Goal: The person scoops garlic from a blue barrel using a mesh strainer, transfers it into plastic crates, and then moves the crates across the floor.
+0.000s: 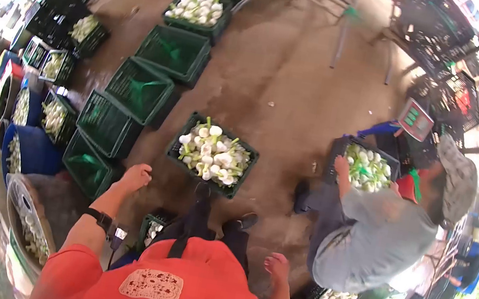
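Ahead of my feet, a dark green crate [173, 152] heaped with white bulbs on green stems sits on the brown floor. My left hand [137, 177] is out in front of me, left of that crate and close to the row of empty crates, its fingers curled in; whether it holds anything is too small to tell. Low on the right, my right hand [277, 266] hangs beside my body with its fingers apart and nothing in it. Neither hand touches the filled crate.
Empty green crates [143, 90] form a slanting row at left, with bulb-filled crates [198, 9] beyond. A co-worker [374, 235] at right has both hands at a bulb-filled crate [369, 169] by a scale [415, 120]. Blue barrels [30, 152] and more crates line the left side.
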The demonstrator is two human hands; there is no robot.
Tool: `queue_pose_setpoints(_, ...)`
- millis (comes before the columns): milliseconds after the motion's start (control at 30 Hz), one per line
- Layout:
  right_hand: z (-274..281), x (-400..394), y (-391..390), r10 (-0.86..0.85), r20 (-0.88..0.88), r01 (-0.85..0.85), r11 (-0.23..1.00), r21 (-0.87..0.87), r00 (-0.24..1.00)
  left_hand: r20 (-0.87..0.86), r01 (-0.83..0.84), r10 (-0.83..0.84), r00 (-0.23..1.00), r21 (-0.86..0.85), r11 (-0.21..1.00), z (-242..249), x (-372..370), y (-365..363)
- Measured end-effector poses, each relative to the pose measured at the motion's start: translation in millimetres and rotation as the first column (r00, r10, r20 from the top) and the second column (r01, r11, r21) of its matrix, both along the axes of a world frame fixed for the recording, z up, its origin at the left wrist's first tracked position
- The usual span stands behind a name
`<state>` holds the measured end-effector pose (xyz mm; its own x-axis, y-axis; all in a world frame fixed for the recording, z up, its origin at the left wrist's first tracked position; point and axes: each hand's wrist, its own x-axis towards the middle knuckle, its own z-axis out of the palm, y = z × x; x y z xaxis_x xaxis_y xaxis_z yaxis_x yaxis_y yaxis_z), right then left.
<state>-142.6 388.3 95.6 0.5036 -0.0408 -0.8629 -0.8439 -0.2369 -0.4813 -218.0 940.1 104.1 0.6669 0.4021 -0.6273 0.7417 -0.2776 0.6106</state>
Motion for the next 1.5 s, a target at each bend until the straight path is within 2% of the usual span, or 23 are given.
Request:
queue_pose_setpoints(67, -14, 14, 15, 0.037, -0.034, -0.037, 0.999, -0.003, 0.999, -0.026, 0.047, -0.044, 0.999, 0.115, 0.992, -10, 4, 15)
queue_pose_setpoints(200, -37, 38, 65, -0.021, -0.024, 0.022, 0.998, 0.063, 0.999, -0.203, 0.164, -0.14, 0.969, 0.107, 0.981, -23, 53, 6)
queue_pose_setpoints(333, -79, 54, 131, -0.001, -0.114, 0.018, 0.989, 0.15, 0.993, -0.218, 0.233, -0.213, 0.952, 0.07, 0.97, -82, 101, -38)
queue_pose_setpoints(367, -95, 52, 143, 0.023, -0.11, -0.003, 0.985, 0.173, 0.994, -0.168, 0.227, -0.234, 0.957, -0.064, 0.972, -107, 105, -49)
queue_pose_setpoints(433, -114, 41, 160, -0.003, -0.133, 0.03, 0.978, 0.205, 0.991, -0.125, 0.444, -0.439, 0.89, 0.018, 0.896, -145, 124, -73)
queue_pose_setpoints(467, -126, 39, 166, -0.024, -0.119, 0.053, 0.967, 0.25, 0.993, -0.139, 0.434, -0.43, 0.892, 0.001, 0.901, -165, 134, -87)
queue_pose_setpoints(533, -146, 23, 163, 0.081, -0.021, -0.077, 0.988, 0.134, 0.996, -0.119, 0.454, -0.44, 0.89, 0.141, 0.88, -199, 156, -111)
queue_pose_setpoints(567, -154, 15, 155, 0.343, 0.14, -0.327, 0.937, -0.122, 0.929, -0.131, 0.454, -0.439, 0.889, 0.123, 0.883, -215, 168, -119)
queue_pose_setpoints(600, -161, 8, 145, 0.608, 0.219, -0.5, 0.77, -0.396, 0.763, -0.133, 0.422, -0.404, 0.905, 0.157, 0.893, -230, 180, -126)
queue_pose_setpoints(633, -163, 4, 135, 0.616, 0.199, -0.512, 0.762, -0.397, 0.762, -0.134, 0.389, -0.368, 0.92, 0.191, 0.901, -247, 189, -134)
queue_pose_setpoints(700, -168, -1, 118, 0.754, 0.072, -0.573, 0.554, -0.604, 0.653, -0.127, 0.375, -0.354, 0.927, 0.254, 0.891, -293, 195, -148)
queue_pose_setpoints(733, -172, -5, 111, 0.76, 0.048, -0.59, 0.541, -0.599, 0.648, -0.113, 0.365, -0.347, 0.931, 0.329, 0.871, -312, 195, -157)
queue_pose_setpoints(800, -180, -9, 104, 0.785, -0.181, -0.728, 0.425, -0.539, 0.593, -0.08, 0.267, -0.256, 0.963, 0.358, 0.895, -326, 206, -181)
queue_pose_setpoints(933, -187, 5, 114, 0.802, -0.243, -0.768, 0.363, -0.529, 0.546, 0.062, 0.301, -0.305, 0.95, 0.072, 0.951, -325, 224, -218)
queue_pose_setpoints(967, -187, 8, 115, 0.815, -0.242, -0.777, 0.346, -0.526, 0.527, 0.108, 0.183, -0.193, 0.975, 0.097, 0.978, -323, 229, -225)
queue_pose_setpoints(1067, -185, 22, 117, 0.794, -0.211, -0.745, 0.393, -0.54, 0.571, 0.099, 0.179, -0.204, 0.974, 0.217, 0.96, -325, 225, -207)
queue_pose_setpoints(1100, -186, 28, 119, 0.795, -0.234, -0.759, 0.379, -0.529, 0.56, 0.199, 0.116, -0.195, 0.961, 0.35, 0.929, -329, 220, -191)
queue_pose_setpoints(1133, -190, 32, 124, 0.794, -0.255, -0.771, 0.37, -0.518, 0.552, 0.045, 0.243, -0.28, 0.959, 0.375, 0.894, -311, 220, -162)
queue_pose_setpoints(1200, -191, 38, 137, 0.814, -0.292, -0.8, 0.31, -0.513, 0.502, -0.107, 0.44, -0.48, 0.87, 0.606, 0.663, -326, 193, -122)
queue_pose_setpoints(1267, -189, 43, 147, 0.826, -0.347, -0.832, 0.236, -0.501, 0.444, -0.294, 0.644, -0.615, 0.732, 0.593, 0.483, -333, 161, -91)
queue_pose_setpoints(1333, -187, 45, 152, 0.806, -0.393, -0.835, 0.213, -0.507, 0.444, -0.431, 0.69, -0.54, 0.723, 0.412, 0.595, -304, 138, -40)
queue_pose_setpoints(1433, -191, 44, 149, 0.821, -0.372, -0.832, 0.204, -0.517, 0.432, -0.513, 0.598, -0.386, 0.767, 0.351, 0.721, -306, 86, -2)
queue_pose_setpoints(1500, -193, 43, 149, 0.835, -0.35, -0.834, 0.21, -0.511, 0.424, -0.17, 0.338, -0.294, 0.941, 0.402, 0.851, -312, 65, 6)
